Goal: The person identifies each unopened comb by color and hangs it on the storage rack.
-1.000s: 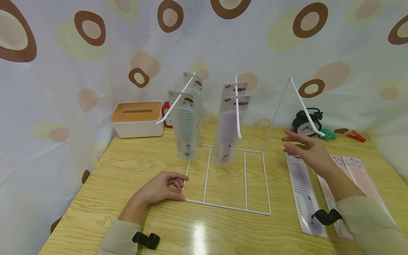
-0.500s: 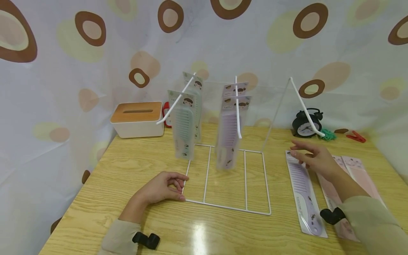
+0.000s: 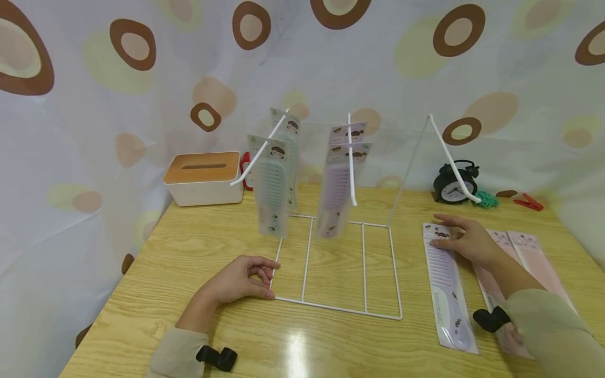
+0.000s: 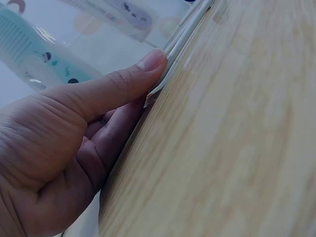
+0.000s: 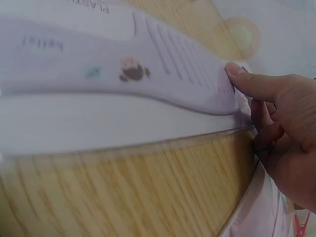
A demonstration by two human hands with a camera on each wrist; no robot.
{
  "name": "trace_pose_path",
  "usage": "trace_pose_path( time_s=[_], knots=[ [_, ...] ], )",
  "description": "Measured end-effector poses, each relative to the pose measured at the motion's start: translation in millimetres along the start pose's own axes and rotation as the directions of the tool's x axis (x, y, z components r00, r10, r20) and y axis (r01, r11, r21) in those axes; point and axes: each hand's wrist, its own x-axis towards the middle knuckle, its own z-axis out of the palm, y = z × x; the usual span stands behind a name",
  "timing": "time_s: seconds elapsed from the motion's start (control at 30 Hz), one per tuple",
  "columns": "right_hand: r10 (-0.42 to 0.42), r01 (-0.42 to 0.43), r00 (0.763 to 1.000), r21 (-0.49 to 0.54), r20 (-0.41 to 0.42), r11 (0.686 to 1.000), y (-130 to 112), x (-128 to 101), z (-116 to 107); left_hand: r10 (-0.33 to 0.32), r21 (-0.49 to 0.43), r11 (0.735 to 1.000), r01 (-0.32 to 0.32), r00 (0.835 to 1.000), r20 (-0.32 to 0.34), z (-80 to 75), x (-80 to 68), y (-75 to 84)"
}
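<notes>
My left hand (image 3: 238, 279) holds the near left corner of a white wire display rack (image 3: 335, 307), thumb on the bar in the left wrist view. Packaged green combs (image 3: 271, 184) hang from the rack's left hook, packaged purple combs (image 3: 336, 189) from the middle one. The right hook (image 3: 446, 147) carries nothing. On the table to the right lies another packaged purple comb (image 3: 446, 289). My right hand (image 3: 472, 244) pinches its top end, with the thumb (image 5: 242, 79) over the pack and the other fingers curled at its edge.
Pink packages (image 3: 531, 257) lie right of the purple comb, partly under my right forearm. Along the back stand a tissue box (image 3: 203, 178) and a black alarm clock (image 3: 454, 184). A green coil (image 3: 487, 199) and a red clip (image 3: 528, 202) lie beside the clock.
My right hand has come down from beside the right hook onto the purple comb pack, which has shifted slightly. The hanging packs have swung a little. My left hand stays put.
</notes>
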Motion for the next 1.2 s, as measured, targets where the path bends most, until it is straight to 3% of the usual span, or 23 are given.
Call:
trace_pose_path(
  time_s=[0.1, 0.3, 0.6, 0.67, 0.7, 0.77, 0.83, 0.9, 1.07, 1.13, 1.2],
  knots=[
    [0.007, -0.006, 0.999, 0.016, -0.054, 1.0, 0, 1, 2, -0.003, 0.005, 1.0, 0.003, 1.0, -0.005, 0.2, -0.1, -0.2],
    [0.12, -0.105, 0.987, 0.133, -0.105, 0.985, -2, -3, -6, -0.01, -0.001, 1.0, 0.01, 1.0, -0.003, -0.5, -0.3, 1.3],
    [0.053, -0.022, 0.99, 0.226, -0.133, 0.974, -16, -30, -37, -0.006, 0.007, 1.0, 0.006, 1.0, 0.005, -1.2, -0.3, 3.0],
    [0.003, 0.05, 0.99, 0.367, -0.143, 0.929, -22, -38, -41, -0.008, 0.008, 1.0, 0.008, 1.0, 0.006, -1.1, -0.5, 2.0],
    [-0.025, 0.093, 0.988, 0.457, -0.151, 0.884, -25, -42, -41, -0.009, 0.01, 1.0, 0.009, 1.0, 0.005, -1.1, -0.6, 1.3],
    [-0.091, 0.185, 0.979, 0.625, -0.18, 0.758, -34, -49, -42, -0.009, 0.016, 1.0, 0.009, 1.0, 0.001, -1.5, -0.3, 0.4],
    [-0.156, 0.256, 0.967, 0.75, -0.203, 0.61, -43, -56, -41, -0.008, 0.021, 1.0, 0.008, 1.0, -0.002, -2.2, 0.0, -0.4],
    [-0.239, 0.316, 0.946, 0.799, -0.221, 0.511, -52, -62, -40, -0.003, 0.023, 1.0, 0.003, 1.0, 0.0, -2.7, 0.4, -1.0],
    [-0.396, 0.354, 0.898, 0.848, -0.19, 0.396, -68, -77, -39, -0.002, 0.023, 1.0, 0.002, 1.0, 0.005, -2.4, 0.4, -0.7],
    [-0.424, 0.349, 0.888, 0.859, -0.176, 0.375, -73, -83, -36, -0.008, 0.019, 1.0, 0.008, 1.0, 0.002, -1.6, 0.4, -0.5],
    [-0.472, 0.366, 0.864, 0.864, -0.177, 0.345, -77, -89, -33, -0.014, 0.013, 1.0, 0.014, 1.0, -0.001, -0.6, 0.4, -0.1]
  ],
)
